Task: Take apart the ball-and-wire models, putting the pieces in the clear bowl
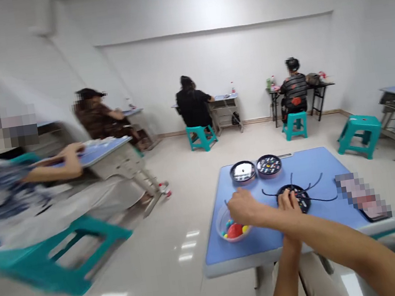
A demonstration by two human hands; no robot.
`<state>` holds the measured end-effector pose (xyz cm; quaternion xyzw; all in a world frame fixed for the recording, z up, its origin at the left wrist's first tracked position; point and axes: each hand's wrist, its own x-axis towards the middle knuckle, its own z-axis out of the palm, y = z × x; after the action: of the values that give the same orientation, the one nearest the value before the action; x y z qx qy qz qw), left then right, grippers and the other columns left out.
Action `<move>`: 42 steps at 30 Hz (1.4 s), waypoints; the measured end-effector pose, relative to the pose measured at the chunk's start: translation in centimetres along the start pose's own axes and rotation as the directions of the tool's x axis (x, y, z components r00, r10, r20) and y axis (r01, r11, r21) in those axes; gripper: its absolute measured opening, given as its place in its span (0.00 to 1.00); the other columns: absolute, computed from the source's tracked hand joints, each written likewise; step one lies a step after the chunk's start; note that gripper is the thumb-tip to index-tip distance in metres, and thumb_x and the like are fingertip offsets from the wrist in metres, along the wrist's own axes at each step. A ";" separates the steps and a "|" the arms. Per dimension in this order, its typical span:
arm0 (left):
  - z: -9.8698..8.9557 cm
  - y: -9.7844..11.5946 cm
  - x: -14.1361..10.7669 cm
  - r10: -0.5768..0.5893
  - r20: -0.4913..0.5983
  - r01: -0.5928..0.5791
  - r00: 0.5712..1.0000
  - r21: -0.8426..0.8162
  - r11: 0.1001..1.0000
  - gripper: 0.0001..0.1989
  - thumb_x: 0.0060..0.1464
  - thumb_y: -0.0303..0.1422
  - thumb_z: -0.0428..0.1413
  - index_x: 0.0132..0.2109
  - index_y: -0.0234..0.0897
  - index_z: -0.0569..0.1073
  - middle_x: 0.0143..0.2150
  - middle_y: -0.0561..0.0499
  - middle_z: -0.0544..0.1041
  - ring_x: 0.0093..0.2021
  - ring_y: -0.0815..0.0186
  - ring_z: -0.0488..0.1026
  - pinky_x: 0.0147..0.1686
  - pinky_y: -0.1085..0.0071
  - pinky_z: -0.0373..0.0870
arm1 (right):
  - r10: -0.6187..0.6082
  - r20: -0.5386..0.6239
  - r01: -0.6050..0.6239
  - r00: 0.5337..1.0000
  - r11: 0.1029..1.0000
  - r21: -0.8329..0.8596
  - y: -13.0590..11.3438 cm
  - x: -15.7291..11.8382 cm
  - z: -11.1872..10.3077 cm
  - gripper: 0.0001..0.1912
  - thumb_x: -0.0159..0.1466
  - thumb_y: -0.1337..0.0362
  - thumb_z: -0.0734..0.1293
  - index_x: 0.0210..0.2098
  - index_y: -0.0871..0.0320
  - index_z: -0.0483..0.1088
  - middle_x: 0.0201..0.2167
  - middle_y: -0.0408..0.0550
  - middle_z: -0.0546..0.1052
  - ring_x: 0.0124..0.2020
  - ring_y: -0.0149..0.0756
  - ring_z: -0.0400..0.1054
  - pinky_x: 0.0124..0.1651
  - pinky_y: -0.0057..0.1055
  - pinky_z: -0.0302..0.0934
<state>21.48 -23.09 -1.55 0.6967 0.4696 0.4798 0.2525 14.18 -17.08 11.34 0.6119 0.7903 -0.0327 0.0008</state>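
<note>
My right arm crosses over my left one. My right hand, its fingers closed, is above the rim of a clear plastic bowl of red, yellow and blue pieces. A thin dark tip pokes out beside its fingers; what they hold is hidden. Lower right of two round cases, my left hand grips a black round case with small pieces inside. Several thin black cords stick out around that case. Behind stand a round case with a shiny top and another with small coloured pieces.
The blue table bears a phone-like slab at its right edge. Green stools stand at right and lower left. A person sits close on the left; three others sit at desks further back.
</note>
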 end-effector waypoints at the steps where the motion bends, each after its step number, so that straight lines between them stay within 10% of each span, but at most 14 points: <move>1: -0.1 0.0 0.1 0.012 -0.003 -0.012 1.000 0.005 1.000 0.12 0.63 0.36 0.49 0.49 0.36 0.72 0.45 0.42 0.78 0.45 0.60 0.76 0.46 0.65 0.72 | -0.058 0.017 0.058 0.998 0.998 -0.028 -0.4 0.5 0.5 0.07 0.59 0.67 0.68 0.36 0.63 0.78 0.38 0.59 0.80 0.45 0.45 0.73 0.44 0.34 0.62; 9: -2.0 0.9 -1.0 0.088 -0.002 -0.087 0.996 0.022 0.996 0.14 0.64 0.37 0.47 0.47 0.37 0.73 0.42 0.44 0.78 0.42 0.61 0.76 0.43 0.63 0.72 | -0.090 -0.011 0.091 0.996 0.996 0.013 -0.8 -1.1 -0.8 0.12 0.63 0.59 0.69 0.34 0.63 0.77 0.36 0.61 0.80 0.45 0.47 0.72 0.39 0.33 0.61; 16: -2.6 0.3 -1.7 0.117 -0.075 -0.108 0.990 0.116 0.987 0.13 0.63 0.33 0.47 0.42 0.36 0.75 0.32 0.46 0.78 0.34 0.63 0.76 0.35 0.68 0.70 | 0.184 -0.253 -0.129 0.950 0.967 0.220 8.5 -9.8 -6.0 0.13 0.67 0.63 0.63 0.32 0.59 0.77 0.32 0.50 0.80 0.37 0.34 0.71 0.37 0.27 0.55; 22: -1.4 2.1 -0.8 0.002 0.084 -0.019 0.996 0.202 0.979 0.14 0.63 0.32 0.50 0.52 0.35 0.75 0.46 0.43 0.81 0.43 0.60 0.79 0.41 0.67 0.72 | 0.377 -0.120 -0.360 0.918 0.922 0.143 14.2 -12.9 -3.0 0.10 0.63 0.65 0.64 0.37 0.56 0.78 0.37 0.49 0.79 0.37 0.36 0.71 0.35 0.28 0.52; 29: -1.2 3.0 0.1 -0.080 0.157 0.038 0.984 0.255 0.966 0.13 0.64 0.28 0.49 0.49 0.37 0.76 0.43 0.45 0.82 0.42 0.60 0.79 0.40 0.69 0.71 | 0.331 -0.041 -0.329 0.943 0.943 0.042 14.2 -12.1 -0.3 0.13 0.63 0.71 0.60 0.31 0.59 0.76 0.36 0.52 0.78 0.35 0.35 0.72 0.33 0.28 0.51; 42: -0.6 2.1 -0.3 -0.106 0.192 0.054 0.976 0.257 0.965 0.13 0.62 0.26 0.49 0.42 0.36 0.78 0.34 0.45 0.81 0.36 0.60 0.79 0.35 0.68 0.71 | 0.236 -0.207 -0.170 0.949 0.941 0.293 11.2 -9.9 -2.4 0.11 0.63 0.65 0.61 0.32 0.57 0.76 0.33 0.47 0.78 0.34 0.32 0.69 0.34 0.26 0.54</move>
<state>21.76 -24.33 0.23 0.7488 0.5259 0.3321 0.2290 27.58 -23.73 13.56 0.6843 0.7048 -0.0666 -0.1750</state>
